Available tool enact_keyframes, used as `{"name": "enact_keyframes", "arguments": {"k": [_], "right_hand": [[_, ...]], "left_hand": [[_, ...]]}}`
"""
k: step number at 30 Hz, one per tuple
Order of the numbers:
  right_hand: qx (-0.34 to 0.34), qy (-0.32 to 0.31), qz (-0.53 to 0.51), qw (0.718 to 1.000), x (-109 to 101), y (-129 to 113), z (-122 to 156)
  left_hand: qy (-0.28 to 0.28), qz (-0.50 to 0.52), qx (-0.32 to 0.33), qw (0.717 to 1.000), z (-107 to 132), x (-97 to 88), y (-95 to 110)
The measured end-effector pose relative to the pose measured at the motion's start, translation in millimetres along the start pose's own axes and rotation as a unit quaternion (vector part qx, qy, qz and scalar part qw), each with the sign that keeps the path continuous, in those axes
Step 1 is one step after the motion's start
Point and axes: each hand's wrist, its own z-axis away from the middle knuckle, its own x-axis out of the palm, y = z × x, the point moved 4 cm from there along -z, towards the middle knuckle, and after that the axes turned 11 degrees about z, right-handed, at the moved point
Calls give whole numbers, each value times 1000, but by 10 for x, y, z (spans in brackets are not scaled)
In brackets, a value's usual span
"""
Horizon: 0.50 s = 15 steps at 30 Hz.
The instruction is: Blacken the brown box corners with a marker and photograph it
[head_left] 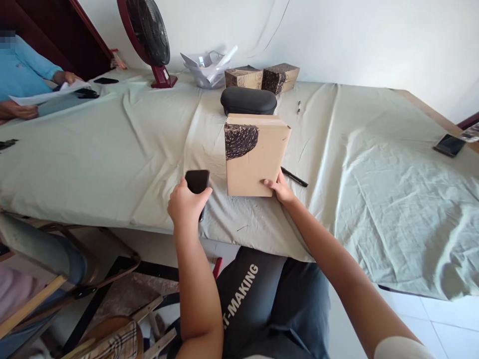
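My left hand [186, 203] is closed round a black phone [197, 181], held upright just above the table's near edge. My right hand [280, 188] grips the lower right corner of a cardboard box [254, 157] that stands upright on the pale green cloth [112, 149]. The box has a black scribbled patch on its upper left face. A black pen [295, 177] lies on the cloth just right of the box, beside my right hand.
Behind the box sit a black oval case [248, 100], two smaller scribbled boxes [262, 77], a white basket [205, 67] and a red fan [149, 35]. Another phone [449, 144] lies far right. A person in blue [22, 75] holds paper at far left.
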Motion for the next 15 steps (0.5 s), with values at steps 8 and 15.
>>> {"name": "enact_keyframes", "arguments": {"k": [8, 15], "right_hand": [[37, -6, -27, 999, -53, 146, 30], [71, 2, -91, 993, -85, 103, 31]], "left_hand": [[-1, -54, 18, 998, -52, 424, -224], [53, 48, 28, 997, 175, 501, 78]]}}
